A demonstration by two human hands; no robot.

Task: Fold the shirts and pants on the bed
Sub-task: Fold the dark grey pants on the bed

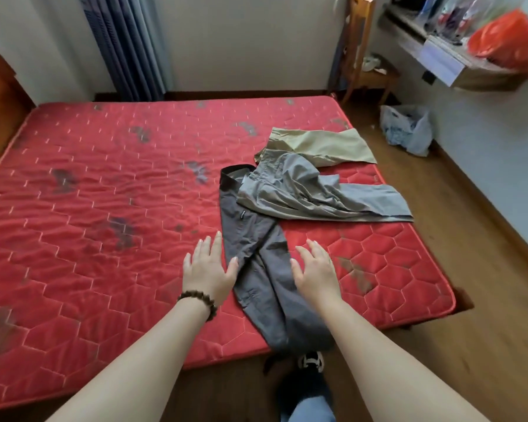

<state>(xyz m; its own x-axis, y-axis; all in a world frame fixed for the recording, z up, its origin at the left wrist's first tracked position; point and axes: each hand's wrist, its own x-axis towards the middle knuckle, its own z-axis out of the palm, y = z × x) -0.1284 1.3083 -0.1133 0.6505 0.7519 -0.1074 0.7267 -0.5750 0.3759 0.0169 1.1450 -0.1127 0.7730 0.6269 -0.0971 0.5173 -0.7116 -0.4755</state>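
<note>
Where the red quilted mattress (104, 239) fills most of the head view, three pairs of trousers lie on its right half. The dark grey pair of trousers (258, 269) lies lengthwise, its black waistband toward the far side and its legs running to the near edge, where the cuffs hang just over the mattress rim. The left hand (209, 266), with a dark beaded bracelet (198, 303) at the wrist, is spread flat with straight fingers; its thumb rests on the left edge of the dark grey trousers while the rest of the hand lies over the mattress just beside them. The right hand (316, 269) is likewise spread, fingers straight and apart, over the right edge of the same trousers; whether it presses the cloth or is just above it cannot be told. A lighter grey pair of trousers (314, 196) lies crumpled across the upper part of the dark pair, its legs stretching right toward the mattress edge. Farther off, touching it, lies a khaki pair of trousers (320, 144), also pointing right. Beyond the bed stand a blue-grey curtain (125, 44) at the far wall and a wooden chair (363, 53) in the far right corner. A pale plastic bag (409, 129) sits on the wooden floor (470, 284) at the right wall, below a shelf carrying an orange plastic bag (506, 38).
</note>
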